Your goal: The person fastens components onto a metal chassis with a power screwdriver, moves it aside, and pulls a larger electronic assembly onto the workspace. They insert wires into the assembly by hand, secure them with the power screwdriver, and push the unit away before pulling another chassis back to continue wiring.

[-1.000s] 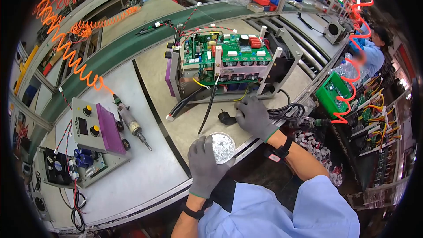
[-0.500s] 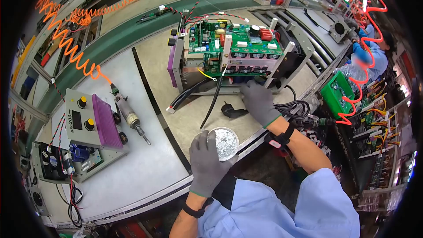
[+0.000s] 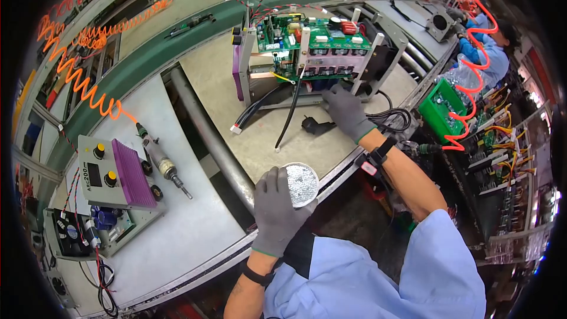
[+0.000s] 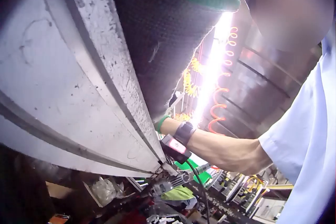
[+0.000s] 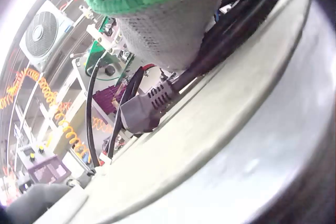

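Observation:
My gloved left hand (image 3: 274, 210) holds a round white dish (image 3: 317, 188) of small shiny metal pieces at the table's front edge, its fingers along the dish's left side. My gloved right hand (image 3: 348, 112) reaches to the lower front of an open welder chassis (image 3: 283, 104) with a green circuit board (image 3: 325, 28) on top. Its fingertips are at the bottom frame; I cannot tell whether they grip anything. A black power plug (image 3: 316, 125) lies beside that hand, and its thick cord runs under the glove in the right wrist view. Black leads (image 3: 289, 119) hang from the chassis front.
An air screwdriver (image 3: 162, 162) on an orange coiled hose lies on the white board at left, next to another welder unit (image 3: 112, 168) with a purple panel. Coiled black cable (image 3: 393, 119) sits at right, near a green bin (image 3: 442, 109). A metal roller (image 3: 209, 133) shows between the boards.
My right hand has moved from beside the plug up to the chassis's lower frame. The gap between the two boards has widened, exposing a roller. The left hand keeps holding the dish.

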Demonstrator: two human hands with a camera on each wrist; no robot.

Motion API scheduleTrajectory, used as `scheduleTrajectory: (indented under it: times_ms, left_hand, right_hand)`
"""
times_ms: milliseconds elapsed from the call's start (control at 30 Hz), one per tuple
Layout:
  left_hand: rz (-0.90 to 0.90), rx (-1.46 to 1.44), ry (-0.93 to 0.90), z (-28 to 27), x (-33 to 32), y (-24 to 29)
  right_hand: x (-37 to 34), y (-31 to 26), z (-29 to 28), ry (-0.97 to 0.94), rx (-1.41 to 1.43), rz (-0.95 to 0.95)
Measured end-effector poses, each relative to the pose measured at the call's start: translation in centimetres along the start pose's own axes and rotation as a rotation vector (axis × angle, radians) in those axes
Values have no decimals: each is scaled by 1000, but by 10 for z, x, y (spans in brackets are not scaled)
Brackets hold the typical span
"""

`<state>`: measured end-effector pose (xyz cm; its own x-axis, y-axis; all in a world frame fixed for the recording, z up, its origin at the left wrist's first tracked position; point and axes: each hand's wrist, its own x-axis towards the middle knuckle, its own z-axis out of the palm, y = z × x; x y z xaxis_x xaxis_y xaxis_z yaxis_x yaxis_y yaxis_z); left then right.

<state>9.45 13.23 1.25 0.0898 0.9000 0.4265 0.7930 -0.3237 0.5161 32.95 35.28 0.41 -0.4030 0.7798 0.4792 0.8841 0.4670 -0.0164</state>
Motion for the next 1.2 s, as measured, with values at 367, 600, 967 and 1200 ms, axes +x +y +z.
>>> scheduleTrajectory:
  times_ms: [367,600,967,1200]
  left_hand:
    - [-7,36,4,3,3,9]
    - [-12,61,41,2,4,12]
    - [0,63,25,2,5,13]
    - [7,62,25,1,3,11]
  right_hand:
    - [47,45,20,44,150,-51]
    - [36,24,-19,-142,72,-59]
    - [37,16,6,-323,119,86]
    - [41,22,-2,-242,160,287]
